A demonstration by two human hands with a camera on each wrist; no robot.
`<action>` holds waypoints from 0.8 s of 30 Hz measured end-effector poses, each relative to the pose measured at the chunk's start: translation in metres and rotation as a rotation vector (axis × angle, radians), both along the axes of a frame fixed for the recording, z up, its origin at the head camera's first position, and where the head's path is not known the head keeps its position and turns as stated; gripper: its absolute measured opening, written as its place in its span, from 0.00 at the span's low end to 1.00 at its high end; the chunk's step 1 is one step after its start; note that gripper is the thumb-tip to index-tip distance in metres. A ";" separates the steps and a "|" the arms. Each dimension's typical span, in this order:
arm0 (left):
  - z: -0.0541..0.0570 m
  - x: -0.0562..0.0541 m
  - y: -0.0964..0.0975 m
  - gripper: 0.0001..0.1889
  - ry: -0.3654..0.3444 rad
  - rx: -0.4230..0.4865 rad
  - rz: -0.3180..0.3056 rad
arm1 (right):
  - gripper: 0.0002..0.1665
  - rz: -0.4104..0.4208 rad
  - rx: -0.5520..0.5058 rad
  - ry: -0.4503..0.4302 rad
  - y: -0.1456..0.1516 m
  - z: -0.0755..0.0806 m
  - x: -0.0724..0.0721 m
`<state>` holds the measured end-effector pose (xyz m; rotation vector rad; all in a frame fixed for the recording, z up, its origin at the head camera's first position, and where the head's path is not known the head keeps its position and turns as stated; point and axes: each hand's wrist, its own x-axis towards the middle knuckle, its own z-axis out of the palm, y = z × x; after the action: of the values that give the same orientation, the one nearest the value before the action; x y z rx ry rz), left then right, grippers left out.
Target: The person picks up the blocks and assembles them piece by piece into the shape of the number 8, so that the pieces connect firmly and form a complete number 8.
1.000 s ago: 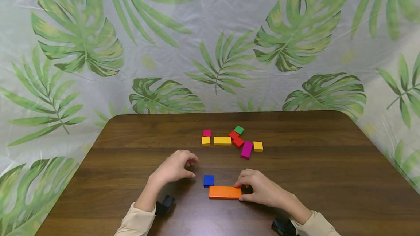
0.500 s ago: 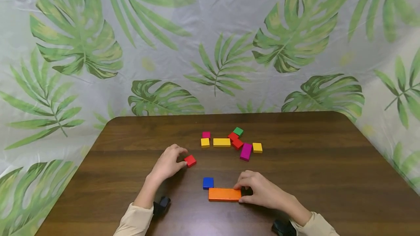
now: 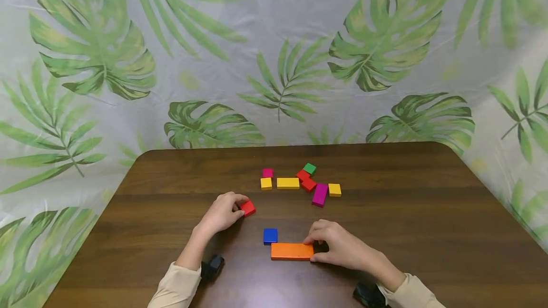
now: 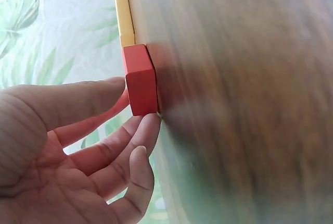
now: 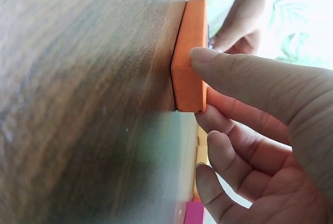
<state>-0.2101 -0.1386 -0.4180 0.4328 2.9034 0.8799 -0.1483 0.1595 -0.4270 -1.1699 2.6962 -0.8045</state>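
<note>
Both hands loaded: left hand (image 3: 224, 212) on the red block (image 3: 248, 208), right hand (image 3: 336, 246) on the orange block (image 3: 292, 251)

Your left fingers are grasping the red block, thumb on one side, fingertips opposite. It's low at the counter (image 3: 411, 222), left of and beyond the blue block (image 3: 270, 236), and skewed. Your right fingers grasp only the right end of the orange block, which lies flat in front of you. Blue sits at its far left corner; can't tell if they touch.

Risks, my read:
- Orange is pinned at one end. Any wrist twist there swings the free left end and could shove blue out of line.
- Red is angled in your pinch. Set down like that beside blue, it would sit crooked or knock it.
- Red's grip is near its edge; squeeze off-centre and it could pivot or slip.
- Further back, the magenta block (image 3: 319, 195) and small yellow block (image 3: 335, 190) are packed tight. A careless pick would drag the neighbour.
</note>
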 end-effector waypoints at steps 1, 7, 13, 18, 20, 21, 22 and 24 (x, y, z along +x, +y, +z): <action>0.000 0.001 0.000 0.14 -0.006 0.004 -0.001 | 0.13 0.003 -0.003 -0.002 0.000 0.000 0.000; -0.003 0.004 0.010 0.11 -0.007 0.035 0.009 | 0.13 0.020 -0.024 0.012 0.000 -0.004 0.001; -0.001 0.006 0.027 0.09 -0.015 0.071 0.017 | 0.13 0.000 -0.028 0.013 0.002 -0.003 0.000; -0.002 0.006 0.034 0.08 -0.040 0.076 0.016 | 0.13 -0.003 -0.024 -0.011 0.002 -0.004 -0.001; -0.002 0.006 0.035 0.07 -0.040 0.074 0.021 | 0.13 0.001 -0.029 -0.009 0.000 -0.004 -0.001; -0.002 0.005 0.035 0.07 -0.040 0.075 0.022 | 0.13 0.004 -0.030 -0.008 0.000 -0.004 -0.002; -0.002 0.005 0.036 0.07 -0.043 0.075 0.024 | 0.13 0.005 -0.029 -0.009 -0.001 -0.004 -0.002; -0.001 0.005 0.037 0.07 -0.048 0.075 0.021 | 0.13 0.007 -0.025 -0.009 -0.001 -0.003 -0.002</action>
<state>-0.2055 -0.1020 -0.4188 0.3821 2.8442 0.9910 -0.1508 0.1586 -0.4298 -1.1771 2.6806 -0.8425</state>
